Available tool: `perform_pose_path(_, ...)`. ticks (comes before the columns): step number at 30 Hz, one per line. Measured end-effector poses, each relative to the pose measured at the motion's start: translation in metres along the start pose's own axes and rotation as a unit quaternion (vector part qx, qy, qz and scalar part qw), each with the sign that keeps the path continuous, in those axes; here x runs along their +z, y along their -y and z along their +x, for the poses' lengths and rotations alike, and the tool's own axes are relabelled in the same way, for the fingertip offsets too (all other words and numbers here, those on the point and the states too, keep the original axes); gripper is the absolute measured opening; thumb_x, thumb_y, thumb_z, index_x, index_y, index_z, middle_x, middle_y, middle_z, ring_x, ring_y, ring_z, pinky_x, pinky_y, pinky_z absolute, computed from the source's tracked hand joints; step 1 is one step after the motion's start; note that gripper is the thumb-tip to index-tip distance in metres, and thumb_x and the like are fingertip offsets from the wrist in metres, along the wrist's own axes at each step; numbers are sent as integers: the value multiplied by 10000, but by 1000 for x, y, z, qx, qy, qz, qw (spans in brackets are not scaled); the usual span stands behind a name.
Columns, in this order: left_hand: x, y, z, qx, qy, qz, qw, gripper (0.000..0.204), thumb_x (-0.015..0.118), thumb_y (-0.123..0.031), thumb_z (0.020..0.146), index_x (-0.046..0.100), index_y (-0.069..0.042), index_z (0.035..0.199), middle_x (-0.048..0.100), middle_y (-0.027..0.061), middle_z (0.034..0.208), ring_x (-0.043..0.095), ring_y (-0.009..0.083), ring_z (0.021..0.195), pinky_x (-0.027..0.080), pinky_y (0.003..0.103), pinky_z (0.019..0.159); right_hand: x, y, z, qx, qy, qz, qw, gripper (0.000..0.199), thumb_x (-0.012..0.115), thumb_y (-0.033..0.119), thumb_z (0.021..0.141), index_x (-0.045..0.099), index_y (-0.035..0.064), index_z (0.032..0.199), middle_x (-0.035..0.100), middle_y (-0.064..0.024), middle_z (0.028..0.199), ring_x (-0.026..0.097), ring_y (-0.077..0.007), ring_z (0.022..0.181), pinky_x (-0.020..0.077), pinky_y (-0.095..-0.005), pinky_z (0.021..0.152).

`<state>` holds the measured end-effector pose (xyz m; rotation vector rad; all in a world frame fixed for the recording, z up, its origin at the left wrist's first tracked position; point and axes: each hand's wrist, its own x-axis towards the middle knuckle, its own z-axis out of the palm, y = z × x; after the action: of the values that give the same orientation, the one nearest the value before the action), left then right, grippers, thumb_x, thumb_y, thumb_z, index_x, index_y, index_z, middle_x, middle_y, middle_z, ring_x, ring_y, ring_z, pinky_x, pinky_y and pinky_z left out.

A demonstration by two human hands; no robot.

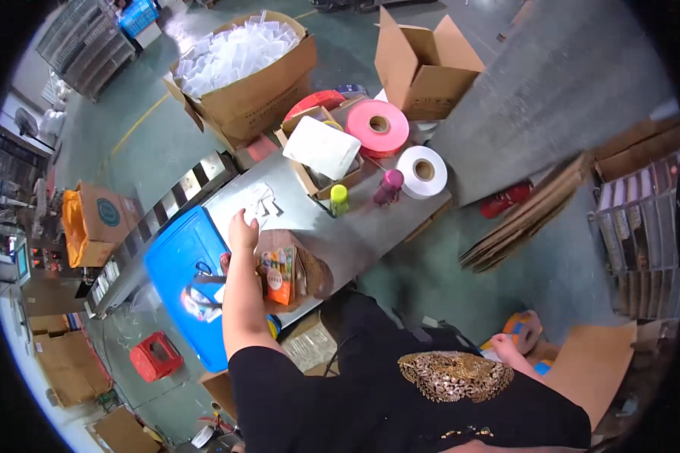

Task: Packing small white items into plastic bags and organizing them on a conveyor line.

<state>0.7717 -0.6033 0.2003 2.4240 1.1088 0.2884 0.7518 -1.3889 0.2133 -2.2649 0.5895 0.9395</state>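
Observation:
My left hand (243, 231) reaches over the metal worktable (370, 230), fingers apart and holding nothing that I can see. Just beyond its fingertips lie several white strips or cut pieces (261, 202). Beside my left forearm stands an open carton (314, 272) with an orange printed packet (279, 276) in it. A blue plastic lid or tray (180, 260) is left of the forearm, with dark-handled scissors (203, 269) on it. Low on the right, my right hand (506, 349) is next to rolls of tape (527, 329); its fingers are too small to make out.
A pink roll (361, 133), a white roll (410, 181), a green-capped bottle (339, 200) and a purple bottle (389, 187) stand along the table's far side. Behind are a carton (268, 102) of clear plastic pieces and an open carton (440, 89). A red stool (156, 356) is at left.

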Motion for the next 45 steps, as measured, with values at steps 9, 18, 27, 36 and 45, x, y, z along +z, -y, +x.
perform_pose_path(9,127,51,130,-97,168,158,968,721,670,-284,659,329,-125,1274,344,120,1308,344,316,1183,324,472,932,57,203,-22,24,82,-3,996,269,565,115,798,504,-19,1024,580,-62,818,557,-136,747,458,-254,696)
perform_pose_path(18,185,71,176,-163,244,201,935,1027,723,-460,581,134,-163,1368,147,136,1409,102,340,1300,136,519,1021,67,226,-41,142,55,-56,987,275,609,162,780,551,9,1001,592,-55,869,552,-126,784,454,-261,725)
perform_pose_path(27,217,95,175,-180,227,218,932,901,726,-348,615,212,-163,1332,380,119,1251,355,305,1167,263,500,947,91,289,-35,130,67,-60,988,253,587,105,797,512,-5,1012,578,-48,832,543,-119,754,451,-247,703)
perform_pose_path(36,249,110,181,-228,226,133,938,403,597,-201,709,468,-77,1070,504,133,1055,506,283,989,399,445,815,113,318,-20,143,86,-63,984,268,580,127,813,509,5,1041,578,-43,898,530,-109,828,431,-240,761)
perform_pose_path(45,240,123,177,-147,176,136,964,199,503,-109,760,490,-53,950,561,155,947,539,328,900,451,430,732,130,329,-12,104,126,-99,982,285,576,135,816,504,3,1058,578,-70,959,538,-130,884,433,-258,805)
